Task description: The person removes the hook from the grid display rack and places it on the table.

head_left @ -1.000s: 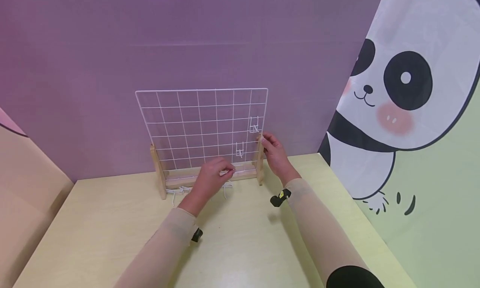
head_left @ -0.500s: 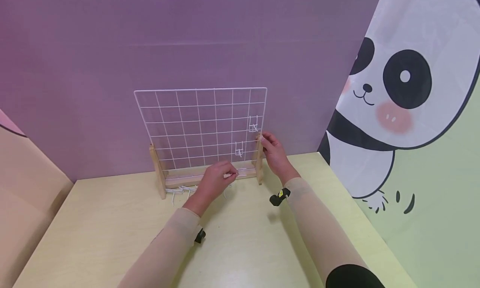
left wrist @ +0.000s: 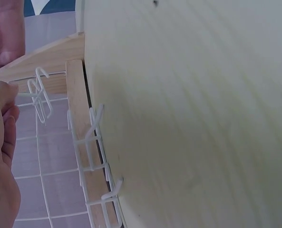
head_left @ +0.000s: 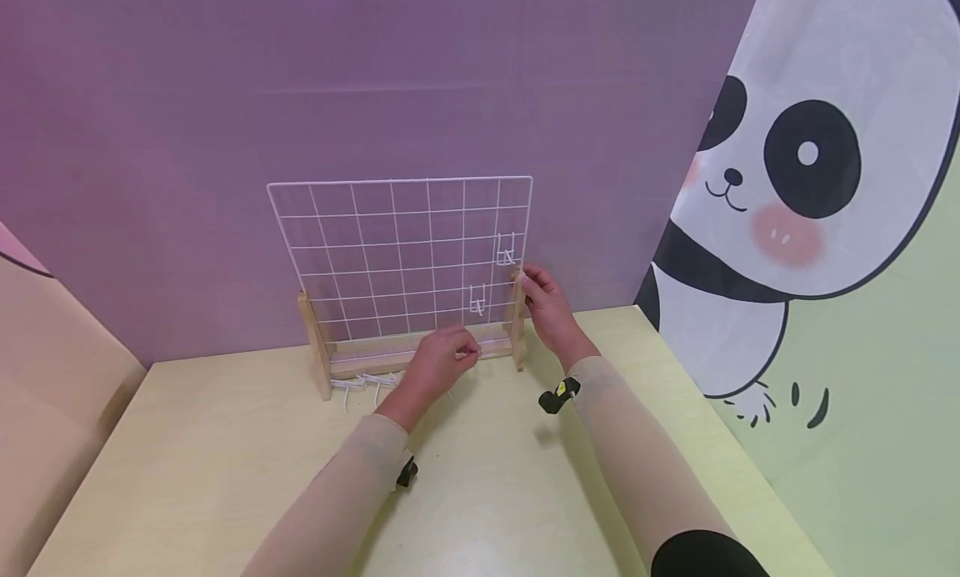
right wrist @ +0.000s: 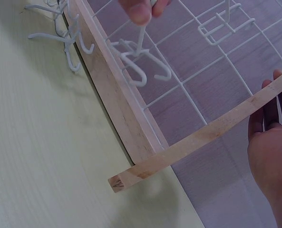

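My left hand (head_left: pixel 438 362) pinches a white wire hook (right wrist: pixel 137 51) by its straight prong, thumb against fingertip. In the right wrist view the hook's two curled ends point down toward the rack's lower right corner, overlapping the white wire grid (head_left: pixel 400 180). The grid stands upright in a wooden base. At its right side my right hand (head_left: pixel 551 310) grips the wooden upright (right wrist: pixel 198 137), fingers reaching behind it. Two similar hooks hang on the grid near that side, an upper hook (head_left: pixel 506 256) and a lower hook (head_left: pixel 477 304).
Several loose white hooks (head_left: pixel 363 381) lie along the front of the wooden base (head_left: pixel 367 366). The rack stands near the back of a pale wooden table (head_left: pixel 480 477), before a purple wall (head_left: pixel 390 77). A panda picture (head_left: pixel 810 160) covers the right wall.
My left hand has shifted slightly right and a little down along the grid's lower part, with the hook in its fingers. The right hand has stayed at the upright.
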The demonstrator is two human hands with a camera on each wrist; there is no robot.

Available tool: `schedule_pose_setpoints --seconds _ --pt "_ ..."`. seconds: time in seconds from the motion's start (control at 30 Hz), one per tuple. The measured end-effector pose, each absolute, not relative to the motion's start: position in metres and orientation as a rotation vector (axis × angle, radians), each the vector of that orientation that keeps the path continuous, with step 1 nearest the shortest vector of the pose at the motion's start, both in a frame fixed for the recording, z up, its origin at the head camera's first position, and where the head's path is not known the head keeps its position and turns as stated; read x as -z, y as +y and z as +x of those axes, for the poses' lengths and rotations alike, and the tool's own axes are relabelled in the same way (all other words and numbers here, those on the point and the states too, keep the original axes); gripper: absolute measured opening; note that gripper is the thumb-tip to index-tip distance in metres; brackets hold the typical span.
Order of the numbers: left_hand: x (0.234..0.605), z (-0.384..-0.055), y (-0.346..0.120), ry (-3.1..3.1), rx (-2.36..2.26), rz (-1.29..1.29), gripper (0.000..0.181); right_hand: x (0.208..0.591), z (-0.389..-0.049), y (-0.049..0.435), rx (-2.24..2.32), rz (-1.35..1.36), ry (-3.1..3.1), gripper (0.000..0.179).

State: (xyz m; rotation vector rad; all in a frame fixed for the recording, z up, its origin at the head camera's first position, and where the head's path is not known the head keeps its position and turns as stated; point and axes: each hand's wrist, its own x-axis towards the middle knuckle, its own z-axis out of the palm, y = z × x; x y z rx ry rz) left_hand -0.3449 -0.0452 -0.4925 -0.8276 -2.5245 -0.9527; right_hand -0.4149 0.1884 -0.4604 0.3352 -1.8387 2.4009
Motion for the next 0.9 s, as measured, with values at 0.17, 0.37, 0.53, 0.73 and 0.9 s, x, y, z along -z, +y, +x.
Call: schedule_pose_setpoints --seconds 0.17,0.37,0.53,0.73,0.9 --pt "0.494 -0.346 -0.041 -2.547 0.947 -0.845 0.01 0.459 -0.413 0.188 -2.415 0.335 -1.819 0.013" --pt "0.497 -0.347 -0.038 -2.58 0.896 -0.856 0.008 0.457 -0.413 0.185 -2.423 0.334 -1.81 0.013" --pt "0.5 -0.346 -0.037 -2.579 0.889 -0.822 0.011 0.457 -0.415 0.184 -2.414 0.335 -1.827 0.018" --pt "0.505 -0.346 -0.034 -2.581 0.885 -0.8 0.016 0.458 -0.413 0.186 -2.409 0.309 -1.843 0.03" --pt "0.506 -0.347 -0.032 -2.596 0.888 -0.784 0.017 0.459 -0.413 0.187 -2.416 0.309 -1.833 0.029"
